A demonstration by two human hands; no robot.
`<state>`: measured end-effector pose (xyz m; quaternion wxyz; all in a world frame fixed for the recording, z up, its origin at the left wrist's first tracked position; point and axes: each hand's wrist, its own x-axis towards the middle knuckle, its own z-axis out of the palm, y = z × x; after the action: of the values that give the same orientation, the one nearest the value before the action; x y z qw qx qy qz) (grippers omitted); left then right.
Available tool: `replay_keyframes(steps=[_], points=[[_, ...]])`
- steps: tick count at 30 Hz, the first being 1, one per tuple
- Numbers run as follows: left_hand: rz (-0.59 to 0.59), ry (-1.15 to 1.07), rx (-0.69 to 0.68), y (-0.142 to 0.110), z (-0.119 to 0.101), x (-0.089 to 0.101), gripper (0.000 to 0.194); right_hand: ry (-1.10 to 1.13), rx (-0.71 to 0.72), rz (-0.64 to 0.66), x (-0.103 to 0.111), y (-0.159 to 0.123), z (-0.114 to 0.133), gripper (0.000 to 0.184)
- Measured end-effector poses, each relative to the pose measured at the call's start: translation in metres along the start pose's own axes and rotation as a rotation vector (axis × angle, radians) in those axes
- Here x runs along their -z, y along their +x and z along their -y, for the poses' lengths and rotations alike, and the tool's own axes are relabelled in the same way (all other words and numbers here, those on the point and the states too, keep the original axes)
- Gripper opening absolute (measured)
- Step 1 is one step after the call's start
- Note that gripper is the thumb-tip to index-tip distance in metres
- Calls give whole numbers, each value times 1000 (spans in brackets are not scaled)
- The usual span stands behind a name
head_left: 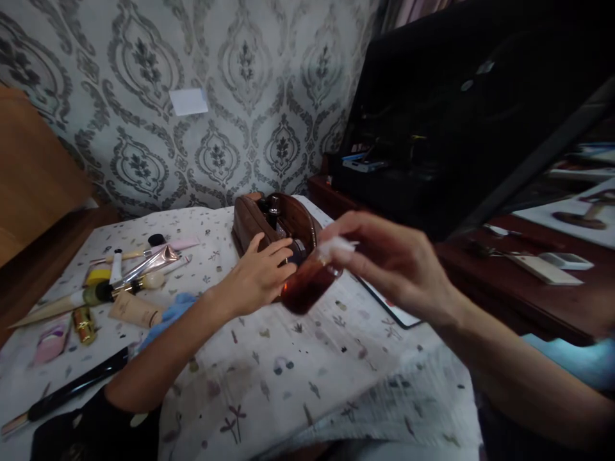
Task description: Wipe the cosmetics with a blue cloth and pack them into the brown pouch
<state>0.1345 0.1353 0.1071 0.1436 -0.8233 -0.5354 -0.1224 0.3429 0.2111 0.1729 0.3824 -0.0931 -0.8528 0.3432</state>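
Note:
A dark amber bottle with a white top (307, 283) is held by that top between the thumb and fingers of my right hand (398, 256). The bottle is tilted over the cloth, in front of the bag, and blurred. A brown zip bag (250, 224) stands unzipped at the back of the table, with a silver-capped bottle (273, 206) and other dark items inside. My left hand (264, 274) lies at the bag's front edge, fingers spread and stretched out. Its fingertips come close to the amber bottle; whether they touch it I cannot tell.
On the patterned cloth (269, 397) at left lie a beige tube (137, 310), a gold tube (84, 324), a blue cloth (168, 317), brushes and a long black handled item (79, 384). A white-topped flat object (401, 312) lies right. Beyond stands a large black panel (432, 115).

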Motion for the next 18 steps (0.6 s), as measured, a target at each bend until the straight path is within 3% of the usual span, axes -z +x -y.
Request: replay_keyframes(steps=[2, 5, 10, 18], points=[[-7, 31, -1, 0, -8, -6, 28, -31, -32, -131, 9, 8, -3, 24], [-49, 90, 24, -4, -17, -11, 33, -83, -17, -172, 7, 22, -17, 31], [-101, 114, 47, -10, -21, -18, 37, -346, 67, -76, -3, 47, -33, 24], [-257, 124, 42, -8, -18, -35, 20, -628, 90, 167, -3, 68, -38, 18]])
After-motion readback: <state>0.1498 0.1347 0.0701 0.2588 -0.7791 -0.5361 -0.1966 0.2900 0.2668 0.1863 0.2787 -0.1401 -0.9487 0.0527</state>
